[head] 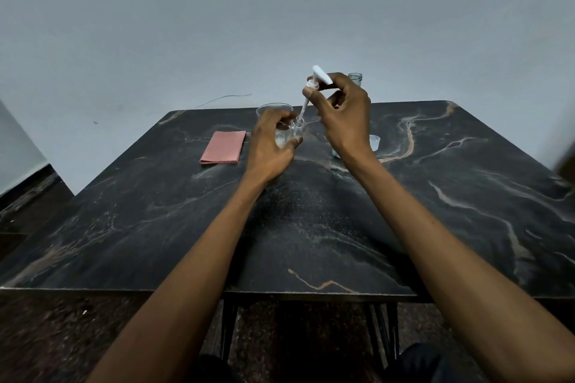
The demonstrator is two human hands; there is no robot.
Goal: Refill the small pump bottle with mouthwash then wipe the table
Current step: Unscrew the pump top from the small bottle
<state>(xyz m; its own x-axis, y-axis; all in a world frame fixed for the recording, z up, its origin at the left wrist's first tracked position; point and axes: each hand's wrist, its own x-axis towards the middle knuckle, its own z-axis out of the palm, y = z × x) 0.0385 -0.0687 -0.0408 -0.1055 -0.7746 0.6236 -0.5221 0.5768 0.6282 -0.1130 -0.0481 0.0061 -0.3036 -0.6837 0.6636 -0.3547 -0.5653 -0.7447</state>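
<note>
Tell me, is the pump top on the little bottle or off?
Off. The right hand holds the pump top above the bottle.

From my remote seat: a thin wire (pixel 222 99) trails along the pale grey wall (pixel 280 9), a dark speckled floor (pixel 62 336) below, black metal legs (pixel 228 329) showing under the near edge.

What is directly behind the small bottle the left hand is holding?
A clear cup stands behind the bottle; only its rim and upper wall show above the left hand. Its lower part and any contents are covered by the fingers and bottle.
</note>
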